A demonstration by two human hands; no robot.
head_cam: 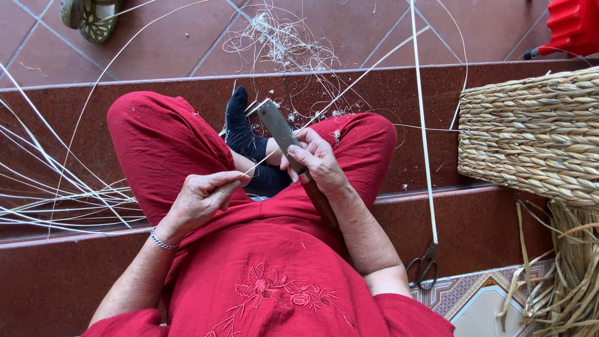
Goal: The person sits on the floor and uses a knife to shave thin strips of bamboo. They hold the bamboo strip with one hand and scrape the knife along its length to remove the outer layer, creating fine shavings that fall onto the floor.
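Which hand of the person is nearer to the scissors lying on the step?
The right hand. It holds the knife over the lap, up and left of the scissors. The left hand, pinching a thin strip, is farther left.

Bright, even daylight; soft, faint shadows; no harsh glare. Sharp focus throughout, slight wide-angle stretch at edges, no motion blur.
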